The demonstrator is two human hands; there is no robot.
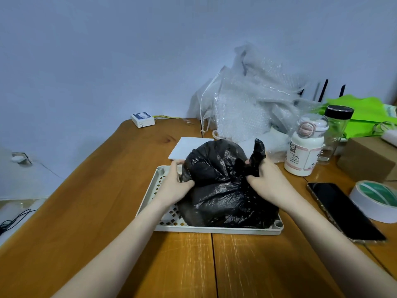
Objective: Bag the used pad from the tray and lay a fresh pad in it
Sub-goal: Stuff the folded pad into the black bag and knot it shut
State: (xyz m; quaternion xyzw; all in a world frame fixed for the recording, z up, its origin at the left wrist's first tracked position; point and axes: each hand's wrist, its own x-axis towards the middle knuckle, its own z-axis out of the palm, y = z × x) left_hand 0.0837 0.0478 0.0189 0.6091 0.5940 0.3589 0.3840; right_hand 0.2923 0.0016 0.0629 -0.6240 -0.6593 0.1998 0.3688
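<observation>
Tabletop (pixel 86 244): warm brown wood filling the lower half of the frame, with a seam running down the centre.
Arms: two bare forearms reach in from the bottom corners toward the middle of the frame.
Tray (pixel 214 230): pale rectangular plastic with a perforated floor, lying flat at centre frame; small round posts stand at its corners.
Black bag (pixel 221 190): crumpled, full-looking plastic, sitting in the tray and covering most of it.
Left hand (pixel 174 186): fingers curled, gripping a bunched fold at the bag's left side.
Right hand (pixel 266 181): fingers curled round a twisted neck of the bag that sticks up at its upper right.
Used pad: not visible; whether it is inside the bag cannot be told.
White sheet (pixel 187 148): flat and rectangular, on the tabletop just behind the tray, partly hidden by the bag.
Right side: dark phone (pixel 343 211) lying flat, tape roll (pixel 378 201) beside it, white bottle (pixel 305 151) and clear jar (pixel 335 134) farther back.
Far centre: heap of bubble wrap (pixel 253 104).
Far left: small white box (pixel 142 119) at the tabletop's back edge.
</observation>
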